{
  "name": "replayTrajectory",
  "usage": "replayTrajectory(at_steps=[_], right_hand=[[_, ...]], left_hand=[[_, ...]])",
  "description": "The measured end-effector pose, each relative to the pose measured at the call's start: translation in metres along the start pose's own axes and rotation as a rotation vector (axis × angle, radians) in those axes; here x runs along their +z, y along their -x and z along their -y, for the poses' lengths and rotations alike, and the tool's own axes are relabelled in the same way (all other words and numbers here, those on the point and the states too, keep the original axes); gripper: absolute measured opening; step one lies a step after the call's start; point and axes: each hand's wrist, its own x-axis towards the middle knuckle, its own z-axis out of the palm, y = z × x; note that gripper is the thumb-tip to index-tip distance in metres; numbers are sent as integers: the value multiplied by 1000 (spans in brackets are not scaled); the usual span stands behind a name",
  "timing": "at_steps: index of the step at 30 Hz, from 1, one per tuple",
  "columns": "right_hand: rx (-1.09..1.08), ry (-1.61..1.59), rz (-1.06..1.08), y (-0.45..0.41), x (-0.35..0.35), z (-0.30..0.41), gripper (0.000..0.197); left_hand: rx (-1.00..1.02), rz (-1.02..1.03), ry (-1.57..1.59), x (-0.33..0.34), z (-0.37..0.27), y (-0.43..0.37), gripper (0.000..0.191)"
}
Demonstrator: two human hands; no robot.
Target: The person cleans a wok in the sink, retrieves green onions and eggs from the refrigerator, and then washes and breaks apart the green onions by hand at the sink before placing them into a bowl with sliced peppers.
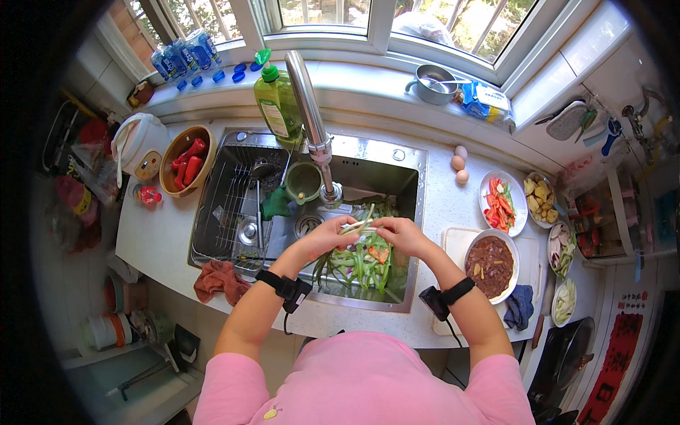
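Above the right basin of the stainless steel sink (421, 212), my left hand (332, 234) grips thin green stalks, seemingly scallions (361, 228). Their pale ends reach across to my right hand (399, 234), whose fingers pinch them. Dark green leaves hang down below my left hand. Cut green vegetable pieces (366, 265), with a bit of red, lie in the basin beneath both hands. The faucet (313, 117) arches over the sink, its spout just above my left hand.
Left of the sink stand a bowl with red peppers (187, 162) and a rice cooker (141, 143). A wire rack (223, 212) fills the left basin. On the right are eggs (458, 163), a bowl of dark meat (489, 265), plates of cut vegetables (499, 204) and a cutting board (451, 244).
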Motion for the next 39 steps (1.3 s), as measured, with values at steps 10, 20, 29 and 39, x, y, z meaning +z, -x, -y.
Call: replayTrajectory(at_steps=[10,20,29,39], right_hand=[[171,-635,-34,1,6,6,11],[80,305,-266,5,-10,5,9],[-211,562,-382,5,-7,-1,11],[-119,444,-158,8,13,-2,16]], left_hand=[[-26,-190,-50,20,-5,-7,22],[-29,-165,-159,6,5,-8,24],[-45,-164,-118,6,7,-14,22],[-116,-74,99,3,-1,-4,22]])
